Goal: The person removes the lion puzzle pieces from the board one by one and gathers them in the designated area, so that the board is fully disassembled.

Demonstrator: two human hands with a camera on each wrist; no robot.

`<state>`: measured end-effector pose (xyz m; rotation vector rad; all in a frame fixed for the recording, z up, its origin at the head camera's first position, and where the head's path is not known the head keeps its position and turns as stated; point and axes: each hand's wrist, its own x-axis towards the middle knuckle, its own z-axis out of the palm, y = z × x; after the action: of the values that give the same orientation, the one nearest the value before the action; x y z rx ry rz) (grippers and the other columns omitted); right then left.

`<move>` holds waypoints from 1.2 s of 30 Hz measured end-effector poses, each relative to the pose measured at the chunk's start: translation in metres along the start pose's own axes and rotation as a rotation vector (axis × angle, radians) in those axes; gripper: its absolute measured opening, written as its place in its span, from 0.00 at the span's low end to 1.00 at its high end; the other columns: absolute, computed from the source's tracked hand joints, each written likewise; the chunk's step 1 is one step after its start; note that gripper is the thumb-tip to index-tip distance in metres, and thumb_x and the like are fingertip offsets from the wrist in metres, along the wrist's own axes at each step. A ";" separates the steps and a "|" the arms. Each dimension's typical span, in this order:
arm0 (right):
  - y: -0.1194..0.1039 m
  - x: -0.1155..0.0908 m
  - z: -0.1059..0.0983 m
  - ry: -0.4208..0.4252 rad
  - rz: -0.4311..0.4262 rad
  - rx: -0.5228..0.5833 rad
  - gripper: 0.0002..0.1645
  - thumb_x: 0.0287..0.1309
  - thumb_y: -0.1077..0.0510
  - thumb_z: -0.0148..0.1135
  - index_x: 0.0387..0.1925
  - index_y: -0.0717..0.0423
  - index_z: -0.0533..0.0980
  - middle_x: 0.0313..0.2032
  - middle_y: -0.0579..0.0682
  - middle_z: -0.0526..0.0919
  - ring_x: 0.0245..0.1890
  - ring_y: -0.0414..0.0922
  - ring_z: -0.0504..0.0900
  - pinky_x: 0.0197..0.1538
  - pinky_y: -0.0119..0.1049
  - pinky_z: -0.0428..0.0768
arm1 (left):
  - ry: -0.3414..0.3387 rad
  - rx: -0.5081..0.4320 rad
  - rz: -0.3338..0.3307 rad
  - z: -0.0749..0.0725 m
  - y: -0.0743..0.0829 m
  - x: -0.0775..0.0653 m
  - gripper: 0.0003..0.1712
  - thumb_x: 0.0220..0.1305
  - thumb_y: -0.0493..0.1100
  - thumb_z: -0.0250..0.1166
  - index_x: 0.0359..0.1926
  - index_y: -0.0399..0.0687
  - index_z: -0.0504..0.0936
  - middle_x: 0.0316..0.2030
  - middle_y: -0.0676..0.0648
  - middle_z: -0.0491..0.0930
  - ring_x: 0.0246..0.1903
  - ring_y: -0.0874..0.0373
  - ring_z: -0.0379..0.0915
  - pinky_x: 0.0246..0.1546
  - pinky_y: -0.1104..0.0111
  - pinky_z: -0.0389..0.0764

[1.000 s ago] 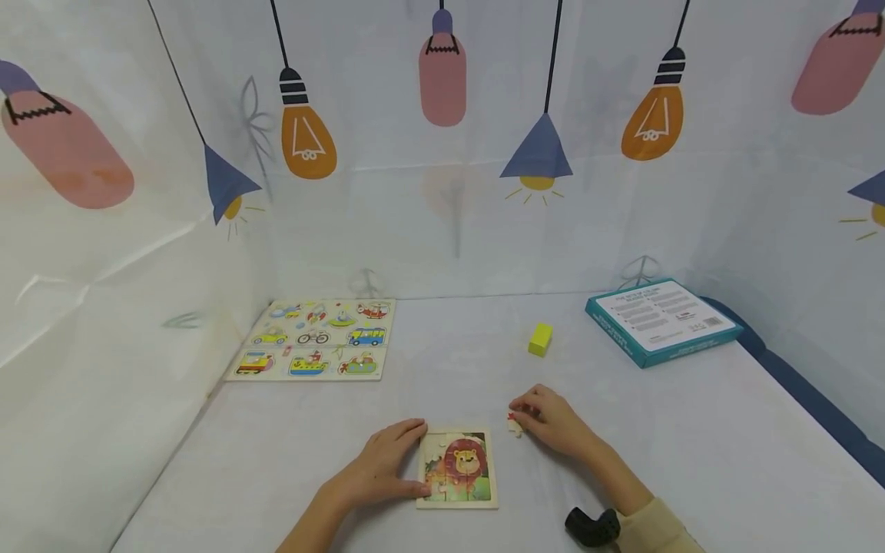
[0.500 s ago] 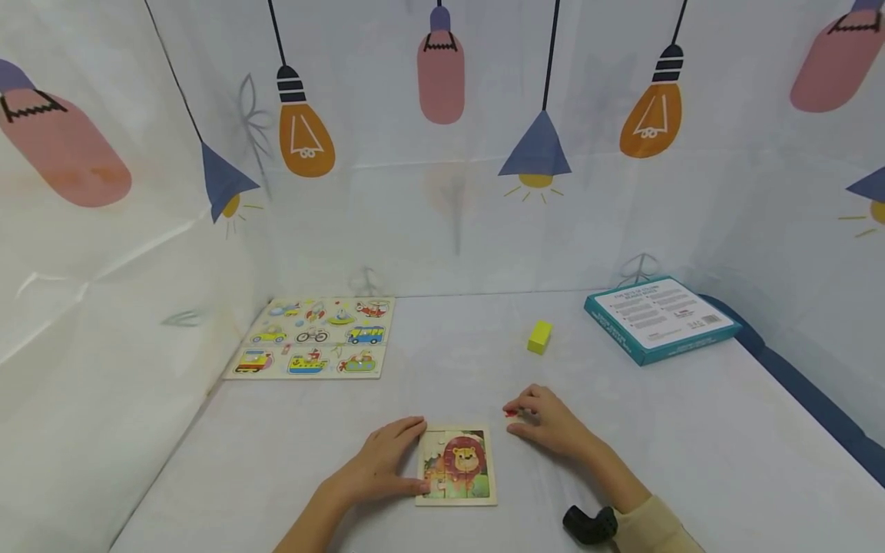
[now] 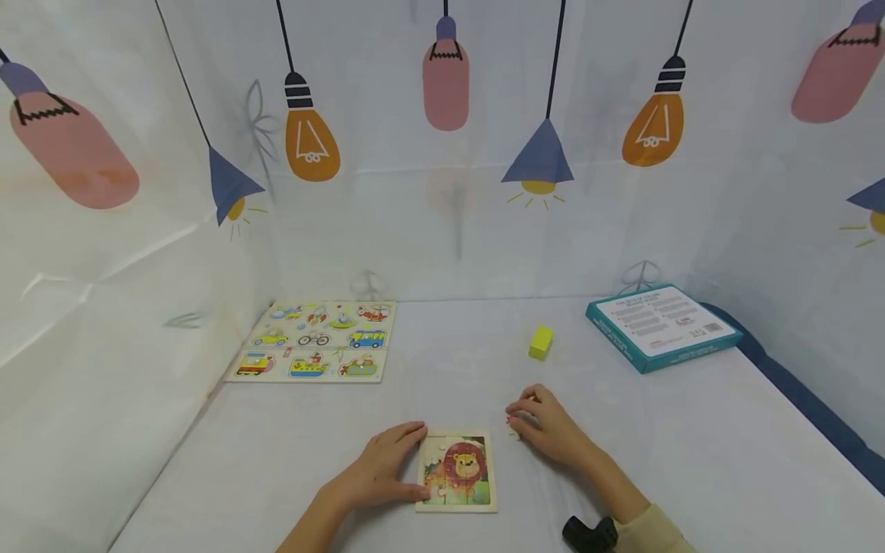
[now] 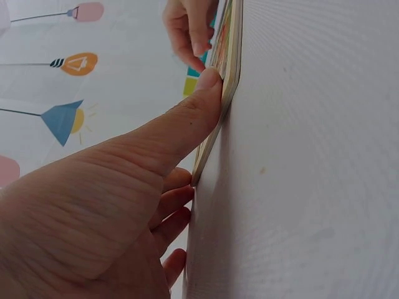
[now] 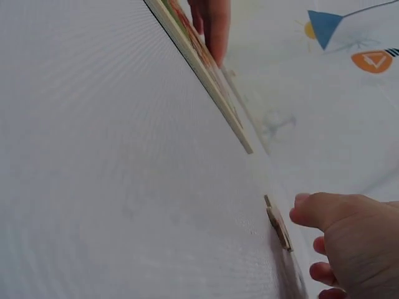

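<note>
A square wooden tray puzzle with a lion picture lies before me. My left hand rests along its left side, the thumb on the tray's edge and the index fingertip at the upper left corner. In the left wrist view the thumb is extended along the rim. To the right of the tray, my right hand is over a small puzzle piece with a little red showing, mostly hidden by the fingers. The right wrist view has loose puzzle pieces on the table, just apart from the right thumb.
A vehicle puzzle board lies at the back left. Further back on the right are a yellow block and a teal box. A black curved object sits by the right sleeve. A lamp-patterned curtain surrounds the table.
My right fingers spread a little and then drew closer together over the piece, covering more of it. The left hand and the tray have stayed in place.
</note>
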<state>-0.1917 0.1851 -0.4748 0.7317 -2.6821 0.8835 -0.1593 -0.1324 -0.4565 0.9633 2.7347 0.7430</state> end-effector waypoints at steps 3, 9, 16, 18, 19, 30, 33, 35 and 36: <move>-0.007 0.001 0.000 0.009 0.010 -0.017 0.09 0.53 0.59 0.64 0.38 0.52 0.81 0.40 0.44 0.67 0.40 0.41 0.65 0.42 0.38 0.70 | 0.011 0.003 0.017 0.000 0.001 -0.001 0.52 0.45 0.67 0.66 0.64 0.38 0.63 0.63 0.42 0.62 0.62 0.46 0.56 0.59 0.48 0.57; -0.024 0.005 0.003 -0.024 -0.035 -0.010 0.09 0.53 0.60 0.64 0.39 0.52 0.81 0.40 0.44 0.68 0.40 0.41 0.65 0.42 0.37 0.71 | 0.010 -0.007 0.020 -0.002 0.001 -0.001 0.52 0.46 0.68 0.65 0.64 0.38 0.63 0.63 0.42 0.61 0.62 0.45 0.56 0.59 0.47 0.58; -0.045 0.004 0.013 -0.191 -0.128 0.077 0.10 0.59 0.59 0.58 0.43 0.51 0.79 0.38 0.39 0.69 0.38 0.35 0.68 0.41 0.32 0.73 | 0.009 -0.002 0.025 0.000 -0.002 -0.001 0.52 0.46 0.67 0.65 0.64 0.39 0.63 0.63 0.42 0.62 0.62 0.46 0.55 0.59 0.48 0.58; -0.052 0.004 0.015 -0.247 -0.140 0.120 0.10 0.60 0.58 0.57 0.44 0.51 0.79 0.38 0.39 0.69 0.37 0.35 0.68 0.41 0.30 0.73 | 0.001 -0.006 0.015 0.001 -0.002 -0.001 0.52 0.46 0.67 0.65 0.64 0.39 0.63 0.63 0.43 0.61 0.63 0.46 0.55 0.59 0.48 0.57; -0.055 0.004 0.017 -0.272 -0.141 0.140 0.11 0.61 0.57 0.57 0.44 0.51 0.79 0.38 0.39 0.69 0.37 0.35 0.68 0.40 0.28 0.73 | -0.002 -0.011 0.009 0.001 -0.001 -0.001 0.52 0.46 0.67 0.65 0.64 0.39 0.63 0.63 0.43 0.61 0.63 0.46 0.55 0.59 0.48 0.57; -0.064 0.014 0.027 -0.362 -0.240 0.196 0.12 0.62 0.57 0.55 0.46 0.54 0.77 0.33 0.36 0.72 0.30 0.29 0.68 0.32 0.22 0.72 | -0.029 -0.011 0.002 0.000 0.000 -0.003 0.52 0.47 0.67 0.64 0.66 0.40 0.61 0.65 0.44 0.60 0.64 0.47 0.53 0.61 0.49 0.55; -0.066 0.020 0.029 -0.387 -0.250 0.154 0.14 0.63 0.56 0.54 0.48 0.55 0.76 0.32 0.36 0.72 0.28 0.29 0.67 0.31 0.22 0.71 | -0.028 -0.005 -0.001 0.000 0.000 -0.002 0.52 0.47 0.67 0.65 0.65 0.39 0.61 0.65 0.44 0.60 0.64 0.46 0.53 0.61 0.48 0.55; -0.066 0.020 0.031 -0.393 -0.251 0.115 0.15 0.63 0.55 0.54 0.48 0.55 0.76 0.31 0.35 0.70 0.27 0.29 0.66 0.30 0.22 0.70 | -0.029 -0.005 -0.001 0.001 0.000 -0.002 0.52 0.47 0.67 0.64 0.65 0.39 0.62 0.65 0.44 0.60 0.64 0.46 0.53 0.60 0.48 0.55; -0.066 0.020 0.033 -0.389 -0.259 0.095 0.15 0.63 0.55 0.54 0.48 0.55 0.76 0.31 0.34 0.70 0.27 0.29 0.65 0.30 0.21 0.69 | -0.029 -0.004 0.001 0.001 0.000 -0.003 0.53 0.46 0.67 0.64 0.65 0.39 0.62 0.65 0.44 0.60 0.64 0.46 0.53 0.60 0.47 0.55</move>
<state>-0.1757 0.1117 -0.4616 1.3632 -2.7832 0.8805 -0.1572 -0.1339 -0.4577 0.9674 2.7074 0.7287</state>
